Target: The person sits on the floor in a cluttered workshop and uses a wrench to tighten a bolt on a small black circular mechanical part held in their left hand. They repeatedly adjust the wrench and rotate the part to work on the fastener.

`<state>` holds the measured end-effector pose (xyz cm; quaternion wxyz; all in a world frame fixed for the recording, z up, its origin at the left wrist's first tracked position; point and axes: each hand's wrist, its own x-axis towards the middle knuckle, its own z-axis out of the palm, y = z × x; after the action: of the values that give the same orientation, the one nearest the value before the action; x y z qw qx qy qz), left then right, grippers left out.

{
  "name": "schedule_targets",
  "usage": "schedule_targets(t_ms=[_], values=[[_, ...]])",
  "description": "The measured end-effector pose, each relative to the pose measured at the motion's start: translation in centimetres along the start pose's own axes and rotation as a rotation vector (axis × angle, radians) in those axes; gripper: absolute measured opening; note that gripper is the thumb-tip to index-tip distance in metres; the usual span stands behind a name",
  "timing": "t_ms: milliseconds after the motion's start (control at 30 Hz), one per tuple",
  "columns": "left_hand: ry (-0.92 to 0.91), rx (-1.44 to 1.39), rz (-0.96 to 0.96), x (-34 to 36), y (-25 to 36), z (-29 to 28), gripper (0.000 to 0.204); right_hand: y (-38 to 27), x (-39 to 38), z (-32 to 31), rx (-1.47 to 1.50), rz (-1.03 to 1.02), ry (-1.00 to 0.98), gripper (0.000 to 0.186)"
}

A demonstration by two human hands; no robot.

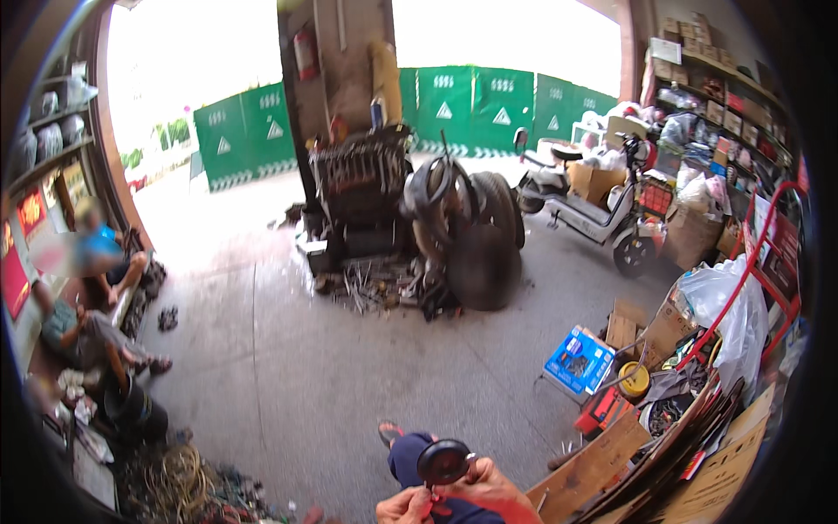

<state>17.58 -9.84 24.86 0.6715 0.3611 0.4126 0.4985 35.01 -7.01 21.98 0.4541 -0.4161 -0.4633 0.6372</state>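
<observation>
Down at the bottom centre, both hands, left hand (404, 505) and right hand (491, 491), have fingers clamped on a small black round mirror (444, 461), propped above the knee (408, 456), seemingly for steadiness.

left hand (404, 506) at 6 o'clock: lower edge cutting it | seated people (87, 288) at 9 o'clock: blurring | round black part (444, 461): kind unclear

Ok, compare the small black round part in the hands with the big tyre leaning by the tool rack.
The small black round part is held up between the left hand and the right hand; the big tyre stands on the concrete floor. The part looks like a solid disc, while the tyre is a thick ring. The part is far smaller in the picture. Both are black and round.
</observation>
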Motion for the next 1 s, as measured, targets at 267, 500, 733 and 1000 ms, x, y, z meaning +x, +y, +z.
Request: schedule_targets(t_ms=[267,500,733,1000], values=[[-0.176,-0.047,0.104,-0.7,0.8,1.1,0.022,7.4,4.8,-1.1,-0.232,-0.332,0.079,0.027],[-0.001,-0.079,0.11,0.4,-0.1,1.9,0.027,-2.5,0.2,1.0,0.106,0.151,-0.006,0.017],[-0.195,-0.074,0.215,-0.2,1.1,0.2,0.037,-4.5,0.0,1.9,0.154,0.122,-0.072,0.009],[-0.069,-0.103,0.07,1.0,1.3,1.0,0.02,-4.5,0.0,1.2,0.074,-0.045,-0.085,0.015]])
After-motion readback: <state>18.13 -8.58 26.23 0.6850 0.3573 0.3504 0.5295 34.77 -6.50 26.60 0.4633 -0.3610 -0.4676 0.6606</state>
